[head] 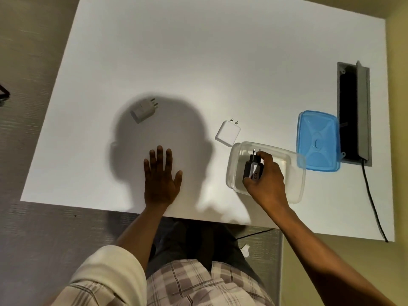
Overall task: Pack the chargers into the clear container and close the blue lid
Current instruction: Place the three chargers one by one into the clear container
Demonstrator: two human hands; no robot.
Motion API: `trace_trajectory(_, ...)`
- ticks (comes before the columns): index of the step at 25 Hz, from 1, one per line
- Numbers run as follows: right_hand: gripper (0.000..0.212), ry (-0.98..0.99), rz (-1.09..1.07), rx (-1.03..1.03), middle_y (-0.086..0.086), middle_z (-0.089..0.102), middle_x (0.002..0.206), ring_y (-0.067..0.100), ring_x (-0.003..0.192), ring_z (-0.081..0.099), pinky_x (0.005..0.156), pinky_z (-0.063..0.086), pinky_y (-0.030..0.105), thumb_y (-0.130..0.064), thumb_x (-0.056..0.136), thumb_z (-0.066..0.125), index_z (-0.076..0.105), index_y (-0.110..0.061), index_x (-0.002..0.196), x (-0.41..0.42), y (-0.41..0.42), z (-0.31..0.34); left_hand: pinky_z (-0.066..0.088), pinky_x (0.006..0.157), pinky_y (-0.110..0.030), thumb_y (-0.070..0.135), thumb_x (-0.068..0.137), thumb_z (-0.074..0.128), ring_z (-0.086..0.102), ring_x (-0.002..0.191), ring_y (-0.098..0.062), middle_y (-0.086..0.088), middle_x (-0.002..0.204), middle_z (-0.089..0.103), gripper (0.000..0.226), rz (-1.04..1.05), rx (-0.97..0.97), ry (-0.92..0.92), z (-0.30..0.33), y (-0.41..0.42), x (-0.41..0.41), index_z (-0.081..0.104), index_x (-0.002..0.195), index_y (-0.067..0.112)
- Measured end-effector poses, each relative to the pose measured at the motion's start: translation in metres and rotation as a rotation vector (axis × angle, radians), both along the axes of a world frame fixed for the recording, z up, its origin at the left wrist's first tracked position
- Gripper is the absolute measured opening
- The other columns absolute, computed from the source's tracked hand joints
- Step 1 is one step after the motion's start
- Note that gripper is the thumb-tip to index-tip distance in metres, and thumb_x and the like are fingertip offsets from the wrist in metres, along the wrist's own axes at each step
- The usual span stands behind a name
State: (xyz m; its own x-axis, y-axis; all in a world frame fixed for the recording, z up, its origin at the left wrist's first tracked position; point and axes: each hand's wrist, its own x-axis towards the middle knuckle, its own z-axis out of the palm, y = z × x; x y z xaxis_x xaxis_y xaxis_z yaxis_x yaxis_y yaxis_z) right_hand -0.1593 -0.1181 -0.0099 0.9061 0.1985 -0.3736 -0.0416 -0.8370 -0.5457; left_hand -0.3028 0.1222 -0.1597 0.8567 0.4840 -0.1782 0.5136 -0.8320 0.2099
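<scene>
My right hand [266,181] grips a black charger [254,167], prongs pointing away from me, inside the open clear container [291,173] at the table's front right. A white charger [228,132] lies on the table just beyond the container's far left corner. A grey charger [143,109] rests farther left, in the shadow of my head. The blue lid [318,140] lies flat to the right of the container, its near corner overlapping the container's rim. My left hand [162,176] rests flat on the table, fingers spread, holding nothing.
A white table [198,51] carries everything. A grey cable slot [353,111] is set into the table's right side, partly under the lid, and a black cable [373,202] runs from it over the front edge. Carpet lies to the left.
</scene>
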Motion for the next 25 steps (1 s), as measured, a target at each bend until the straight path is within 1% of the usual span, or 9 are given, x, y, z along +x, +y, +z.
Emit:
trace_trajectory(2, 0.073, 0.051, -0.004, -0.031, 0.007, 0.058, 0.11, 0.024, 0.089, 0.061, 0.077, 0.052, 0.035, -0.017, 0.071, 0.076, 0.043, -0.026, 0.135, 0.009, -0.003, -0.013, 0.011, 0.126, -0.054, 0.055, 0.098, 0.029, 0.001, 0.157, -0.033, -0.011, 0.169, 0.002, 0.076, 0.006, 0.003, -0.002, -0.001, 0.0, 0.0, 0.004, 0.16, 0.019)
trace_trajectory(5, 0.067, 0.102, 0.011, -0.09, 0.011, 0.059, 0.109, 0.024, 0.085, 0.06, 0.074, 0.051, 0.034, -0.021, 0.072, 0.076, 0.045, -0.024, 0.131, 0.018, 0.0, -0.03, 0.011, 0.126, -0.053, 0.055, 0.098, 0.029, 0.001, 0.157, -0.033, -0.011, 0.169, 0.002, 0.076, 0.007, 0.006, -0.018, -0.003, -0.001, 0.0, 0.005, 0.16, 0.019)
trace_trajectory(8, 0.065, 0.159, 0.043, -0.095, 0.012, 0.061, 0.107, 0.029, 0.091, 0.063, 0.079, 0.053, 0.039, -0.021, 0.072, 0.075, 0.045, -0.023, 0.129, 0.025, 0.004, -0.041, 0.008, 0.127, -0.052, 0.055, 0.098, 0.027, 0.001, 0.157, -0.032, -0.011, 0.169, 0.002, 0.075, 0.009, -0.001, -0.032, -0.004, 0.0, -0.001, 0.004, 0.16, 0.02)
trace_trajectory(12, 0.064, 0.179, 0.106, -0.089, 0.011, 0.067, 0.106, 0.03, 0.092, 0.064, 0.079, 0.051, 0.035, -0.017, 0.073, 0.075, 0.046, -0.015, 0.13, 0.028, 0.008, -0.049, 0.006, 0.127, -0.051, 0.054, 0.098, 0.03, 0.001, 0.157, -0.032, -0.01, 0.169, 0.003, 0.075, 0.012, -0.001, -0.042, -0.004, 0.0, 0.0, 0.004, 0.16, 0.02)
trace_trajectory(16, 0.065, 0.211, 0.131, -0.086, 0.011, 0.067, 0.108, 0.027, 0.086, 0.061, 0.076, 0.048, 0.033, -0.014, 0.07, 0.078, 0.047, -0.017, 0.127, 0.028, 0.008, -0.052, 0.008, 0.127, -0.052, 0.053, 0.097, 0.031, 0.002, 0.157, -0.032, -0.011, 0.169, 0.004, 0.076, 0.016, -0.004, -0.039, -0.004, 0.0, 0.0, 0.005, 0.16, 0.02)
trace_trajectory(18, 0.064, 0.222, 0.14, -0.103, 0.012, 0.065, 0.11, 0.029, 0.091, 0.061, 0.076, 0.044, 0.03, -0.013, 0.072, 0.078, 0.048, -0.016, 0.129, 0.028, 0.009, -0.049, 0.009, 0.127, -0.052, 0.053, 0.097, 0.031, 0.003, 0.157, -0.032, -0.011, 0.169, 0.004, 0.076, 0.016, -0.014, -0.035, -0.002, 0.001, 0.0, 0.005, 0.16, 0.02)
trace_trajectory(21, 0.057, 0.121, 0.049, -0.132, 0.013, 0.06, 0.119, 0.032, 0.103, 0.062, 0.081, 0.044, 0.031, -0.017, 0.081, 0.072, 0.049, -0.017, 0.133, 0.028, 0.012, -0.032, 0.009, 0.127, -0.052, 0.053, 0.097, 0.032, 0.003, 0.156, -0.033, -0.011, 0.169, 0.004, 0.075, 0.016, -0.03, -0.037, 0.001, 0.002, 0.0, 0.007, 0.16, 0.019)
trace_trajectory(23, 0.049, -0.04, -0.005, -0.057, 0.01, 0.06, 0.117, 0.028, 0.097, 0.065, 0.078, 0.045, 0.029, -0.017, 0.085, 0.069, 0.051, -0.018, 0.131, 0.029, 0.019, -0.011, 0.009, 0.127, -0.052, 0.052, 0.097, 0.034, 0.004, 0.156, -0.033, -0.012, 0.169, 0.006, 0.075, 0.016, -0.044, -0.045, 0.003, 0.002, 0.0, 0.009, 0.16, 0.018)
trace_trajectory(25, 0.045, -0.173, 0.033, 0.047, 0.007, 0.06, 0.113, 0.022, 0.089, 0.066, 0.074, 0.046, 0.026, -0.015, 0.085, 0.066, 0.052, -0.019, 0.127, 0.038, 0.037, 0.01, 0.01, 0.126, -0.052, 0.051, 0.097, 0.035, 0.004, 0.156, -0.033, -0.012, 0.169, 0.007, 0.075, 0.016, -0.058, -0.05, 0.005, 0.001, 0.0, 0.011, 0.16, 0.018)
